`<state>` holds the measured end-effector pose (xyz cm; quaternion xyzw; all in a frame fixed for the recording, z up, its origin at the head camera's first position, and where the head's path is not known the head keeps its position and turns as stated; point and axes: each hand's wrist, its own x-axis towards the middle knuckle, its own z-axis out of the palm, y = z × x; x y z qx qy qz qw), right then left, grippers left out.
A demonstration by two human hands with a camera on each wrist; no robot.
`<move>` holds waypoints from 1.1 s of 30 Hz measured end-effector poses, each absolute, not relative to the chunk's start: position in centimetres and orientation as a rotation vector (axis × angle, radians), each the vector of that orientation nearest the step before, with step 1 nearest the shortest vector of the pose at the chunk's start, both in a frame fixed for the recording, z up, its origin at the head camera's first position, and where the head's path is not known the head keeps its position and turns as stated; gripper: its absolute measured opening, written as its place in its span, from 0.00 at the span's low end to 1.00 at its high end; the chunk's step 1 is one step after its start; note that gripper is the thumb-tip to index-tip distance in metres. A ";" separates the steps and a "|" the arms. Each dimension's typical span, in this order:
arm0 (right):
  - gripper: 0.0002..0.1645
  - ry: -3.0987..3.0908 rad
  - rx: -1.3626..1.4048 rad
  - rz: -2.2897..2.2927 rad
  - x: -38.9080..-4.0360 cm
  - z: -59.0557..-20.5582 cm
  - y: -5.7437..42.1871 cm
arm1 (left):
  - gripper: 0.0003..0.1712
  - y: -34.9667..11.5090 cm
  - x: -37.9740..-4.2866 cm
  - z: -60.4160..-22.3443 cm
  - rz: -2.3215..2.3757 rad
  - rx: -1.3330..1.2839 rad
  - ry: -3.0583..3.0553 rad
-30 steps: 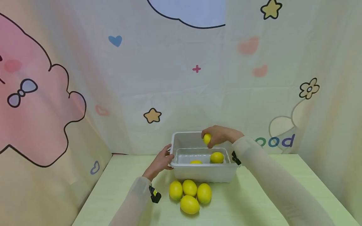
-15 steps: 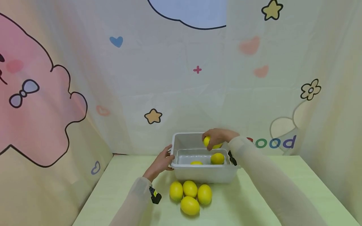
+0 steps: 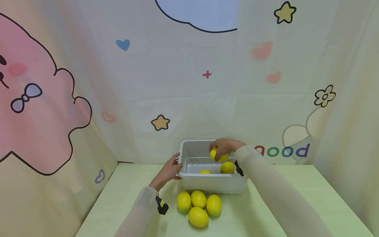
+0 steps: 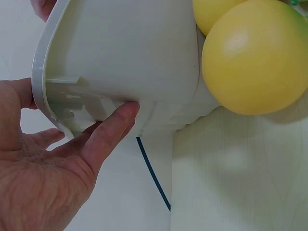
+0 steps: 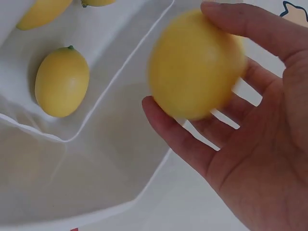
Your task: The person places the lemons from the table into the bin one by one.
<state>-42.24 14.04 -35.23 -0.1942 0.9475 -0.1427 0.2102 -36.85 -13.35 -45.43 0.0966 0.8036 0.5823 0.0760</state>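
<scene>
A light grey plastic bin [image 3: 213,185] stands on the table. My left hand [image 3: 168,170] holds its left rim, with the thumb over the edge and fingers [image 4: 113,130] against the outer wall. My right hand [image 3: 227,146] grips a lemon [image 5: 190,67] above the bin's interior, the fingers curled round it. Inside the bin lies a lemon [image 5: 62,83] near a corner, and another lemon [image 3: 205,171] shows partly over the front wall. The right wrist view cuts off a further lemon [image 5: 98,2] at its top edge.
Several lemons sit clustered on the table just in front of the bin, among them a nearest lemon [image 3: 198,217] and a right-hand lemon [image 3: 214,205]. A printed curtain [image 3: 142,82] hangs close behind the bin. A dark cable [image 4: 153,173] runs beside the table edge.
My right hand has lowered slightly and shifted a little left with the lemon, deeper toward the bin. The left hand stays on the rim, and the lemons on the table have not moved.
</scene>
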 end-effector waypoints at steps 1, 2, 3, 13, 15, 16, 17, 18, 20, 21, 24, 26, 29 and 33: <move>0.28 2.621 -0.533 -0.418 -42.3 -35.2 14.1 | 0.38 -13.3 -36.8 -45.4 1.747 0.293 2.412; 0.28 2.606 -0.525 -0.442 -42.3 -35.1 14.1 | 0.38 -13.3 -36.6 -45.0 1.747 0.298 2.412; 0.29 2.592 -0.521 -0.463 -42.2 -35.0 14.2 | 0.38 -13.2 -36.6 -45.0 1.747 0.298 2.412; 0.26 2.705 -0.609 -0.325 -41.2 -34.0 14.4 | 0.37 -13.3 -36.8 -45.4 1.708 0.315 2.431; 0.25 2.723 -0.645 -0.324 -40.8 -33.8 14.5 | 0.37 -13.2 -36.7 -45.3 1.705 0.316 2.433; 0.25 2.728 -0.656 -0.334 -40.6 -33.8 14.6 | 0.37 -13.2 -36.7 -45.3 1.707 0.316 2.433; 0.25 2.732 -0.673 -0.347 -40.4 -33.7 14.7 | 0.37 -13.2 -36.7 -45.3 1.709 0.317 2.433; 0.25 2.736 -0.691 -0.362 -40.3 -33.7 14.9 | 0.37 -13.2 -36.7 -45.3 1.710 0.315 2.430; 0.25 2.748 -0.742 -0.381 -40.1 -33.8 15.2 | 0.37 -13.2 -36.7 -45.3 1.717 0.300 2.421; 0.25 2.755 -0.768 -0.396 -40.0 -33.9 15.4 | 0.37 -13.2 -36.7 -45.4 1.718 0.303 2.421; 0.26 2.786 -0.837 -0.446 -39.7 -34.2 16.0 | 0.37 -13.3 -36.8 -45.5 1.717 0.311 2.419; 0.26 2.812 -0.871 -0.482 -39.4 -34.5 16.5 | 0.38 -13.3 -36.8 -45.5 1.719 0.312 2.419; 0.26 2.848 -0.899 -0.539 -38.6 -34.9 17.1 | 0.38 -13.3 -37.0 -45.6 1.727 0.315 2.418; 0.26 2.904 -0.897 -0.609 -37.7 -35.5 18.0 | 0.38 -13.3 -37.1 -45.7 1.732 0.317 2.413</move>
